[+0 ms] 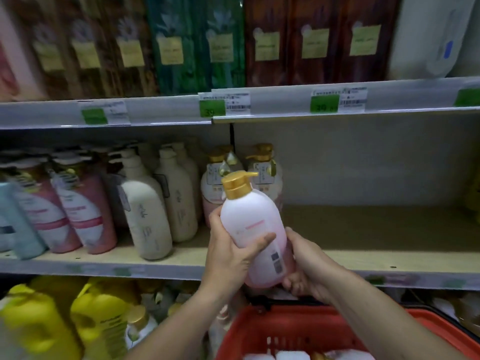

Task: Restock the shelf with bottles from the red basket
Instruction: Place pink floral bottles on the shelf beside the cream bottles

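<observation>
A pale pink pump bottle [253,222] with a gold cap is held upright and slightly tilted in front of the middle shelf [363,258]. My left hand [228,253] grips its side, thumb across the front. My right hand [306,268] cups its base from the right. Below, the red basket [298,331] holds more bottles, of which only the pale tops show at the bottom edge. Two matching gold-capped pink bottles [265,175] stand on the shelf just behind the held one.
Left of them stand cream bottles [155,211] and pink-labelled bottles [85,214]. The shelf's right half is bare board. Tall boxed items fill the upper shelf [233,107]. Yellow bottles [96,323] crowd the lower shelf at left.
</observation>
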